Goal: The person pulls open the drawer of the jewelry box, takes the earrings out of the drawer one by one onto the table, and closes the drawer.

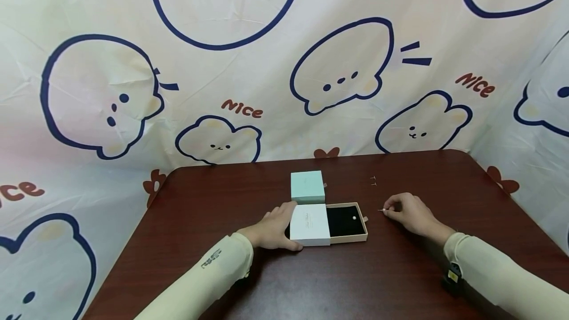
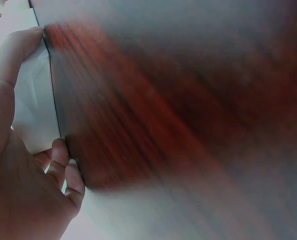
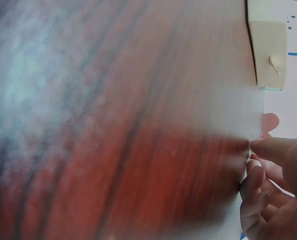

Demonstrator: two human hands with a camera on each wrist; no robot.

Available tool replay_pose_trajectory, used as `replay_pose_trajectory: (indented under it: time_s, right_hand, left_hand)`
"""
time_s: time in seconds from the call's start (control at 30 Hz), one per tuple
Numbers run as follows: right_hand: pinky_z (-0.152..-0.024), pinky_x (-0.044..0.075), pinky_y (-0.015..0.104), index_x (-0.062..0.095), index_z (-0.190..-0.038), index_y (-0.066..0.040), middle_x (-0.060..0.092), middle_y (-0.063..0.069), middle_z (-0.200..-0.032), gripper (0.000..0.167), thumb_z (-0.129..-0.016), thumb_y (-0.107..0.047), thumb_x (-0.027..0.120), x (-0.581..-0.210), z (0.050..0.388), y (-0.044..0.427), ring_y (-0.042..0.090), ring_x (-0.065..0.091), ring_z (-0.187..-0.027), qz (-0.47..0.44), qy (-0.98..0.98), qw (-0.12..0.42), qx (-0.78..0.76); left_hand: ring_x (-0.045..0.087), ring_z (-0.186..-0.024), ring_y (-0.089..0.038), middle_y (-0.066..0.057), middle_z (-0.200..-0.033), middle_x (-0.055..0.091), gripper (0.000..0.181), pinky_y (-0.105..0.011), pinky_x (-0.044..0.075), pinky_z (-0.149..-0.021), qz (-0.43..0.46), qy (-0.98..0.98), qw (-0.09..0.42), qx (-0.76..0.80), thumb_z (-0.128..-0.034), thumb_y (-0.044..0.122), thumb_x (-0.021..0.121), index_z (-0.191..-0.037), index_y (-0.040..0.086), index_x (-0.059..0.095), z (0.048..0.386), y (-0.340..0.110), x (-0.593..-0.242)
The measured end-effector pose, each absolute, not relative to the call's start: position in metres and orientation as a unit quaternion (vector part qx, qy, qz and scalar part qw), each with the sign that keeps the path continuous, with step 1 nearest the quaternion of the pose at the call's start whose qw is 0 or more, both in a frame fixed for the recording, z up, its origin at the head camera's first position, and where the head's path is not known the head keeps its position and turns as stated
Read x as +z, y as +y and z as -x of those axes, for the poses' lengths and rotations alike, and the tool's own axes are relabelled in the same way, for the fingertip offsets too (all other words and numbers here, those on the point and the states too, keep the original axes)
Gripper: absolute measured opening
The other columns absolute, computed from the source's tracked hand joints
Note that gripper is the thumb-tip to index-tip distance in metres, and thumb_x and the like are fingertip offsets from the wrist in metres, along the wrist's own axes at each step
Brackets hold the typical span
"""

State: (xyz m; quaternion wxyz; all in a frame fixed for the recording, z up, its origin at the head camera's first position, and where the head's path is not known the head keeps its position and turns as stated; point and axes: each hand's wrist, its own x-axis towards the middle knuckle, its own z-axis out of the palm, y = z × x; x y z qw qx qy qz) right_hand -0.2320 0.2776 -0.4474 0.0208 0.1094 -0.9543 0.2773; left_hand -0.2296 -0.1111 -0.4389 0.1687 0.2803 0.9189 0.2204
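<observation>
A white jewelry box (image 1: 309, 225) lies on the table, its drawer (image 1: 366, 231) pulled out to the right. One small white pearl (image 1: 354, 218) sits on the drawer's black lining (image 1: 342, 223). My left hand (image 1: 272, 227) grips the white sleeve from its left end, thumb at the near side and fingers at the far side; the left wrist view shows this hold too. To the right of the drawer, my right hand (image 1: 410, 213) pinches a tiny stud earring (image 1: 381, 210) between thumb and fingertips. Most of that earring is hidden by the fingers.
A mint-green box (image 1: 307, 187) stands directly behind the white one. Two tiny pin-like pieces (image 1: 373, 180) lie on the dark wooden table (image 1: 355, 280), beyond my right hand. A cartoon-printed cloth (image 1: 275, 73) hangs along the table's back and sides.
</observation>
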Motion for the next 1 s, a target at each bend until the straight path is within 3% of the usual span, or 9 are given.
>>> replay_pose_trajectory:
  time_s: [1.0]
  right_hand:
    - [-0.064, 0.040, 0.024, 0.072, -0.090, -0.009, 0.064, -0.003, -0.078, 0.005, -0.089, -0.012, 0.075, -0.4469, 0.2291, 0.2764, 0.008, 0.051, -0.068, -0.119, -0.951, 0.021, 0.286]
  left_hand:
    - [0.033, -0.145, -0.033, -0.013, -0.164, 0.027, 0.112, -0.055, 0.030, -0.114, -0.281, 0.921, 0.162, 0.217, -0.0797, 0.047, 0.082, -0.161, 0.008, 0.015, 0.2302, -0.1111, -0.4410]
